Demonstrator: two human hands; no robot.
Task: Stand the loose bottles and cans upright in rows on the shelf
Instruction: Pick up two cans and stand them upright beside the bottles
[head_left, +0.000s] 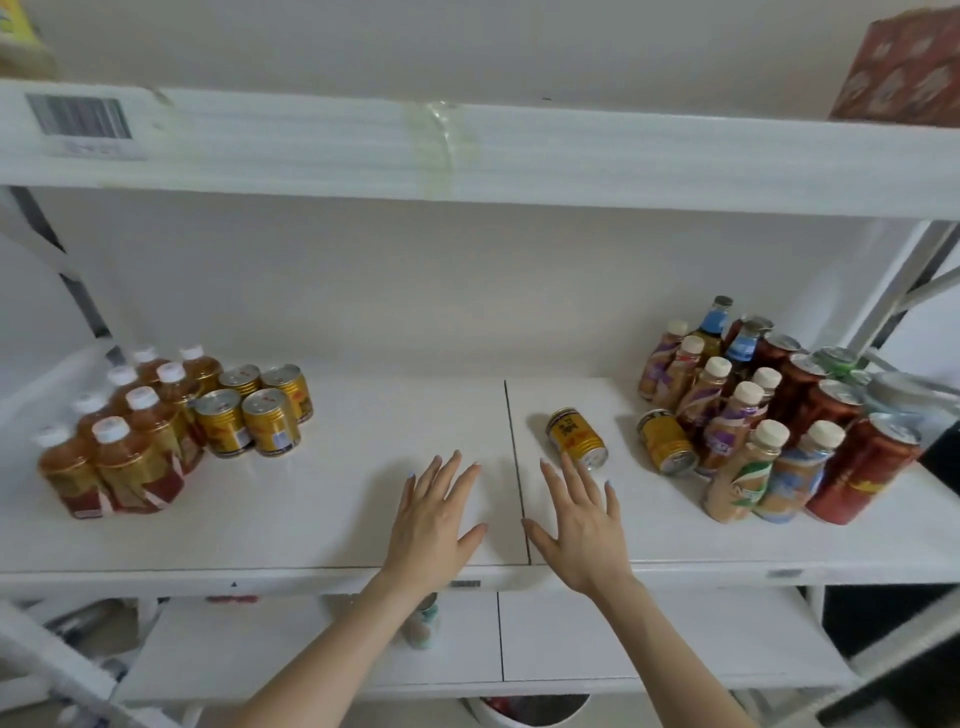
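Note:
On the white shelf (322, 499), a yellow can (576, 437) lies on its side right of the middle seam. A second yellow can (667, 441) lies tipped against the bottle cluster (737, 415) at the right. At the left, brown tea bottles (119, 441) stand upright in rows, with several yellow cans (257, 408) upright beside them. My left hand (439, 525) hovers open over the shelf's middle, holding nothing. My right hand (579, 525) is open too, its fingertips just short of the lying can.
Tall red cans (857, 467) and a green can (834, 359) stand at the far right. The upper shelf's edge (467, 156) overhangs, with a patterned box (904, 67) on it. A lower shelf (571, 639) holds a small bottle (423, 623).

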